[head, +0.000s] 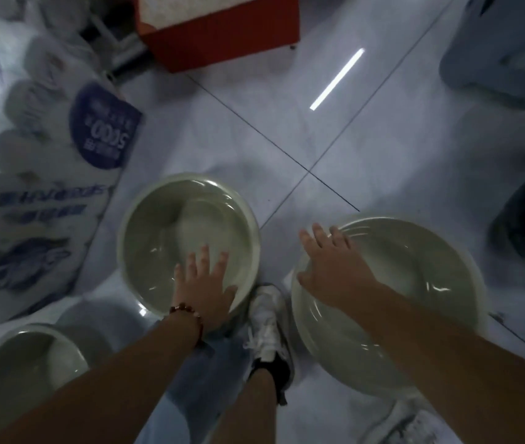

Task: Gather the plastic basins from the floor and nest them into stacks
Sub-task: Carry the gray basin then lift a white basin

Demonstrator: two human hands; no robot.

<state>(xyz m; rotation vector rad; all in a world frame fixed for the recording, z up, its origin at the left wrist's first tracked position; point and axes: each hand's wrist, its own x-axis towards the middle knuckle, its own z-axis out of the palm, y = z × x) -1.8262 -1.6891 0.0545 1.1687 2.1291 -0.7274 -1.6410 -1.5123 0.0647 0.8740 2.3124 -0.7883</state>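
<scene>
Three pale basins on the tiled floor [367, 129]: middle basin [158, 216], right stack [421, 251], third basin [27, 357] near-left. Left hand [205, 290], fingers spread, over the middle basin's near rim. Right hand [331, 264], fingers spread, over the right stack's rim; contact unclear. White shoe [267, 318] between them.

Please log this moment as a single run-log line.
left hand: open over middle basin | right hand: open over stack

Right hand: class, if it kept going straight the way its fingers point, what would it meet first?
Probably the far rim of the stack of basins beneath it. The right hand spreads open over the stack's left side, fingers pointing up-frame; how high it hovers is unclear.
</scene>
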